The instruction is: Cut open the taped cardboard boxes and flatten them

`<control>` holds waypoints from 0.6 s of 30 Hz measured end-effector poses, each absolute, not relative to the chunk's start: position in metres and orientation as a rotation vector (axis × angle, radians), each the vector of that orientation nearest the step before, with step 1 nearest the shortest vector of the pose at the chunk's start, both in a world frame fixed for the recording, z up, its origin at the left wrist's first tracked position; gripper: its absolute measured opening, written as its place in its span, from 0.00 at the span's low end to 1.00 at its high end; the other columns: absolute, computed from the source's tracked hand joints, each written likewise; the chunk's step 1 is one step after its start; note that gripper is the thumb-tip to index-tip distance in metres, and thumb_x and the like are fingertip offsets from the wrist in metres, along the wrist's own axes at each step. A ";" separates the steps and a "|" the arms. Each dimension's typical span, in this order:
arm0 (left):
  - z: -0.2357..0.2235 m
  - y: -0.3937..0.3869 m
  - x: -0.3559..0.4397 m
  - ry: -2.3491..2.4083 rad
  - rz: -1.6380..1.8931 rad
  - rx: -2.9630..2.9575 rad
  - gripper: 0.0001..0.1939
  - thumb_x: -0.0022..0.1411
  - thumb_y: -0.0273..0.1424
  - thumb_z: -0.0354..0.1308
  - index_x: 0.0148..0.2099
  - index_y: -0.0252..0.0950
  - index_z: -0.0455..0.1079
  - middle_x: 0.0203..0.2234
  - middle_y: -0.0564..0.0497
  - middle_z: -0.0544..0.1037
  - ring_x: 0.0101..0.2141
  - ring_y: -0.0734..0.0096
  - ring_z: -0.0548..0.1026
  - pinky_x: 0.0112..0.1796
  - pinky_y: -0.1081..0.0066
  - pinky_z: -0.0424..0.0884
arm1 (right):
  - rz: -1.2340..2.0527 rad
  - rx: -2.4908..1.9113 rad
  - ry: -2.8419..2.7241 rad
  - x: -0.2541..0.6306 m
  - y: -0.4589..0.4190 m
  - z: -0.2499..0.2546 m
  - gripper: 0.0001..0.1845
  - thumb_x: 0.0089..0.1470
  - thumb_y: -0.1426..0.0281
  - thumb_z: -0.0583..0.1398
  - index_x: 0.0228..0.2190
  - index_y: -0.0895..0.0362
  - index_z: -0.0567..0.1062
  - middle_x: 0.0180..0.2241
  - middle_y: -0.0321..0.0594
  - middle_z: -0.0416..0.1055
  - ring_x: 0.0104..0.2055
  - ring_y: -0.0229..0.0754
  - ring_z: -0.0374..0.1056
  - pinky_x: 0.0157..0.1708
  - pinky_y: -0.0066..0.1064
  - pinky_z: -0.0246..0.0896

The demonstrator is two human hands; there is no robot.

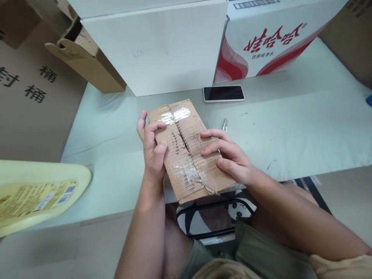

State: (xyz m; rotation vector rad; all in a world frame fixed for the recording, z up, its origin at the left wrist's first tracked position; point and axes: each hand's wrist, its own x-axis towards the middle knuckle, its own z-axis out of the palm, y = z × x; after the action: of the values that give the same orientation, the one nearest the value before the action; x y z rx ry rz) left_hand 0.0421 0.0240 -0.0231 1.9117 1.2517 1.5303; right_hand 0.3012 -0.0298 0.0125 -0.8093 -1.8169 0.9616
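Observation:
A flat brown cardboard box [188,155] lies tilted between my two hands, over the near edge of the table. Clear tape shines at both its ends, and a seam with a narrow split runs down its middle. My left hand [154,145] grips the box's left edge, thumb and fingers bent round it. On the right side, my right hand [229,155] holds the box with its fingertips pressed on the top face. Just past the right hand, a small silvery object [224,124] rests on the table, partly hidden; its kind I cannot make out.
A smartphone [223,93] lies beyond the box. Behind it stand a large white box [162,50] and a red-and-white carton [267,50]. An open brown carton [99,66] is at the back left. A yellow bottle [43,193] juts in from the left over the pale green tabletop [305,128].

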 end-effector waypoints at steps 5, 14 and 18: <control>-0.015 0.026 0.035 1.193 1.453 2.013 0.30 0.66 0.59 0.54 0.60 0.48 0.73 0.77 0.47 0.56 0.77 0.38 0.51 0.73 0.38 0.55 | 0.939 -0.833 -1.812 0.299 -0.033 0.013 0.20 0.67 0.51 0.57 0.46 0.50 0.81 0.63 0.48 0.72 0.66 0.58 0.68 0.68 0.56 0.63; -0.012 0.028 0.037 1.241 1.498 2.070 0.29 0.66 0.60 0.51 0.55 0.46 0.76 0.61 0.43 0.70 0.72 0.40 0.59 0.71 0.39 0.57 | 0.716 -2.006 -1.825 0.308 -0.017 0.019 0.24 0.65 0.57 0.56 0.56 0.51 0.77 0.29 0.39 0.75 0.32 0.48 0.69 0.33 0.35 0.55; -0.012 0.026 0.040 1.265 1.537 2.074 0.29 0.66 0.59 0.51 0.52 0.45 0.77 0.55 0.43 0.69 0.65 0.43 0.64 0.69 0.41 0.62 | 0.754 -2.238 -2.113 0.307 -0.012 0.018 0.19 0.65 0.58 0.58 0.52 0.50 0.79 0.36 0.43 0.81 0.35 0.49 0.71 0.30 0.34 0.49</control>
State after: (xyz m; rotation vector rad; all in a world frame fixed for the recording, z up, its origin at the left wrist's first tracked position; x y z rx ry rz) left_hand 0.0401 0.0258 -0.0117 2.0737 1.2647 1.5373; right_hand 0.3073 -0.0118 0.0183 -2.2384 -2.1132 0.7543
